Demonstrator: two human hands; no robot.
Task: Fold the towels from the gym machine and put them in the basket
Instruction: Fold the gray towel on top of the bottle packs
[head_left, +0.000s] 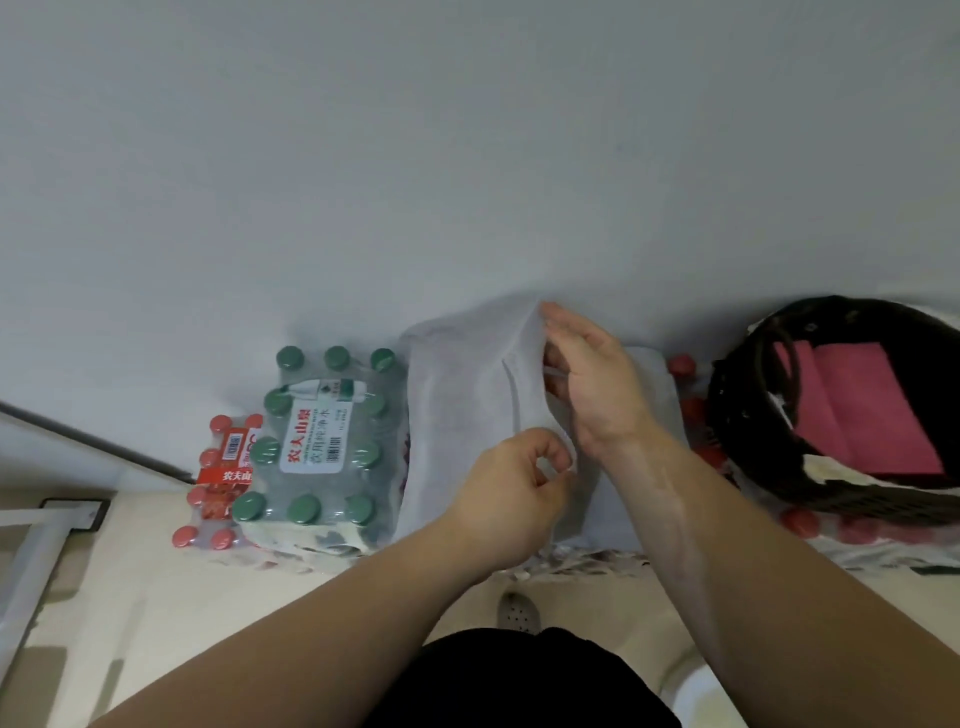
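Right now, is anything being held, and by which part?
Yes: the pale grey towel. The left hand pinches its near edge; the right hand grips the same raised fold farther up, toward the wall.

Your view catches print on two shrink-wrapped bottle packs only. Green-capped water pack (317, 447): white label, red vertical characters 农夫山泉, grey line 饮用纯净水 beside them, barcode below; smaller print too fine to read. Red-capped pack (223, 467) at its left: red band with white 农夫山, cut off, plus a barcode sticker.
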